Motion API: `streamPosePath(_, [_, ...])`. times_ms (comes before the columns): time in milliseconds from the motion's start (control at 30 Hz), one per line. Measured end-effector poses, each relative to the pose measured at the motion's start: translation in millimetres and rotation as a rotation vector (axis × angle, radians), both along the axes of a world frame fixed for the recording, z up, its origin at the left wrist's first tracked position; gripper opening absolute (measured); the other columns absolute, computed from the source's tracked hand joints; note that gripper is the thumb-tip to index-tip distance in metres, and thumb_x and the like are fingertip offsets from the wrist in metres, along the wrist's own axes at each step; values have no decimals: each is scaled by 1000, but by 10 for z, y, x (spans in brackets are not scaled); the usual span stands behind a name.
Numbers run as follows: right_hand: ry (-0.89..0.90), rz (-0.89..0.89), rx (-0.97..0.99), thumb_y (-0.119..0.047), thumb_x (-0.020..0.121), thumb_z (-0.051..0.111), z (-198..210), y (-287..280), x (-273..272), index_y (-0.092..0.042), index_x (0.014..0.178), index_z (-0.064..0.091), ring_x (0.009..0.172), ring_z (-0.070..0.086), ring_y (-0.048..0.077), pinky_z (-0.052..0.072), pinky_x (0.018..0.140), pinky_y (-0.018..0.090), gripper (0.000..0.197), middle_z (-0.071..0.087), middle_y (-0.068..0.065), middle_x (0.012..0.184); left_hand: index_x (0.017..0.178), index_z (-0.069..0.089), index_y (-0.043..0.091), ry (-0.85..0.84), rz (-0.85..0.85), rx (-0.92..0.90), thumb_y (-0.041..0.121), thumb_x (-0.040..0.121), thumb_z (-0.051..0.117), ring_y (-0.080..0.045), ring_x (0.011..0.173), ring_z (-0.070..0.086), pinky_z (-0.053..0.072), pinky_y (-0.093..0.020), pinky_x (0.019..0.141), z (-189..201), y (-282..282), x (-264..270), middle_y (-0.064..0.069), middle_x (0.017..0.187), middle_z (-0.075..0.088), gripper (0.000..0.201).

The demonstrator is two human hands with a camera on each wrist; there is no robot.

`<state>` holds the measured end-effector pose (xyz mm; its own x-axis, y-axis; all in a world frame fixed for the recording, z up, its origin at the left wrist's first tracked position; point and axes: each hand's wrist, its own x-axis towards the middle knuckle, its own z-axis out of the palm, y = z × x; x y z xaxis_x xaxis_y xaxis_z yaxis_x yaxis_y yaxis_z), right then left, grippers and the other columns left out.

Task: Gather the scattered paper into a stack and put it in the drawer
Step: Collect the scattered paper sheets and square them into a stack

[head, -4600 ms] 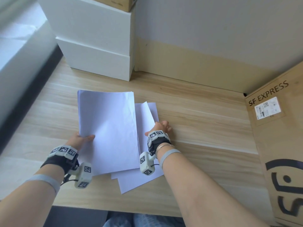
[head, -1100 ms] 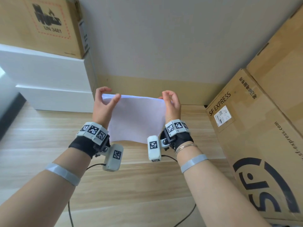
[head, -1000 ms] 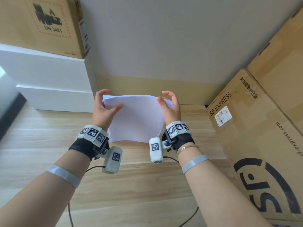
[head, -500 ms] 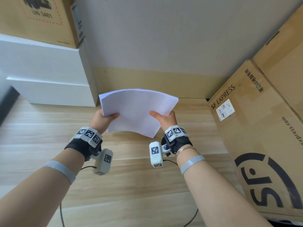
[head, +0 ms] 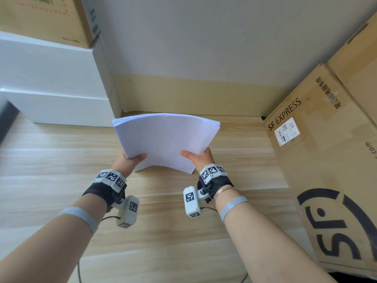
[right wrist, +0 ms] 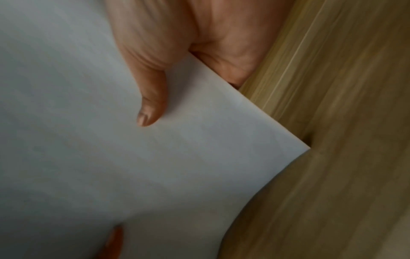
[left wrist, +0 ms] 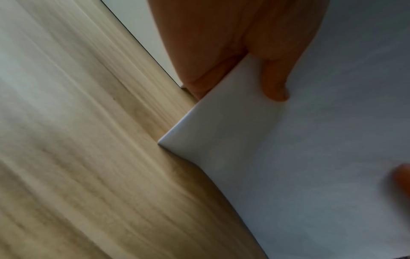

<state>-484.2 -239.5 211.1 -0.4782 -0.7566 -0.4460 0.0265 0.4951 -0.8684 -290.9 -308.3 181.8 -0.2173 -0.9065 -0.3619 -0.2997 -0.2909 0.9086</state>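
While the left hand [head: 128, 162] and the right hand [head: 201, 159] each pinch a near corner of the paper stack [head: 165, 139], thumb on top and fingers under, the stack hangs in the air just above the bench [head: 51, 180]. It bows up a little in the middle, and its sheets look lined up at the far edge.

So the gathering part looks done: no loose sheets show on the bench. What is left is to find the drawer, open it, and lay the stack inside. I cannot see any open drawer, and I cannot tell which thing is the drawer.

Around the hands there is bare wood to the left and toward the person. A white box stack [head: 53, 78] sits at the far left, just beyond the paper's left corner. A big cardboard box [head: 326, 160] stands close on the right, so there is less room on that side. The wall [head: 204, 48] is just behind the paper.
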Motion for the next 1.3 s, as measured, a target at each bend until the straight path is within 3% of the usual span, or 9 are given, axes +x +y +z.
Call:
streamPosePath(133, [7, -81, -182, 6, 75, 71, 215, -107, -97, -5, 92, 63, 64, 60, 3, 48, 53, 6, 22, 65, 6, 89, 100, 57, 10, -68, 11, -39, 10, 88, 60, -24, 94, 52, 42, -39, 85, -23, -77, -22, -11, 99, 57, 13])
streamPosePath(267, [229, -147, -505, 7, 69, 73, 644, -375, -282, -29, 114, 50, 102, 63, 12, 47, 92, 17, 63, 63, 1, 110, 102, 62, 5, -174, 25, -61, 14, 90, 58, -24, 87, 49, 35, -31, 76, 32, -138, -57, -14, 93, 55, 16])
streamPosePath(400, [893, 357, -431, -15, 68, 79, 1294, -559, -241, -25, 126, 56, 132, 44, 15, 31, 112, 26, 63, 57, -2, 132, 98, 63, 5, -231, -12, -114, 12, 90, 56, -23, 85, 47, 32, -28, 73, 139, -189, -99, -13, 90, 54, 12])
streamPosePath(667, [1024, 907, 112, -28, 74, 72, 1440, -691, -76, -21, 87, 70, 81, 59, 21, 47, 71, 29, 14, 65, 1, 81, 86, 63, 6, -315, -165, -165, 12, 89, 56, -23, 78, 47, 31, -29, 69, 308, -215, -91, -14, 83, 55, 10])
streamPosePath(833, [887, 685, 68, -27, 79, 70, 1170, -528, -212, -22, 47, 44, 71, 52, 22, 36, 64, 27, 41, 57, 7, 71, 105, 64, 10, -336, -80, -236, 15, 83, 64, -26, 84, 56, 38, -30, 72, 210, -194, 201, -11, 90, 64, 22])
streamPosePath(933, [689, 511, 31, -24, 80, 71, 1039, -405, -346, -25, 50, 49, 73, 54, 17, 37, 66, 23, 37, 60, 5, 75, 110, 56, 12, -273, 71, -174, 13, 78, 71, -27, 91, 58, 46, -35, 80, 20, -203, 439, -11, 97, 62, 35])
streamPosePath(1033, [534, 321, 10, -23, 78, 73, 847, -289, -441, -14, 72, 67, 76, 58, 16, 43, 69, 26, 13, 64, 6, 80, 97, 55, 16, 136, 178, 57, 5, 72, 76, -19, 86, 66, 59, -26, 77, -64, -164, 546, -10, 95, 64, 34])
streamPosePath(1167, [402, 77, 42, -29, 74, 77, 502, -175, -495, 5, 82, 68, 70, 55, 18, 42, 65, 29, 36, 60, 9, 76, 104, 59, 17, 418, -39, 260, 35, 25, 94, -12, 85, 70, 59, -23, 66, -68, -95, 426, 1, 94, 72, 89])
streamPosePath(1300, [222, -56, -78, -12, 80, 73, 312, 43, -456, 1, 94, 69, 79, 58, 15, 44, 66, 23, 20, 64, 6, 86, 109, 55, 14, 271, 64, 127, 24, 70, 76, -26, 103, 58, 55, -35, 80, -16, -82, 181, -5, 100, 64, 45])
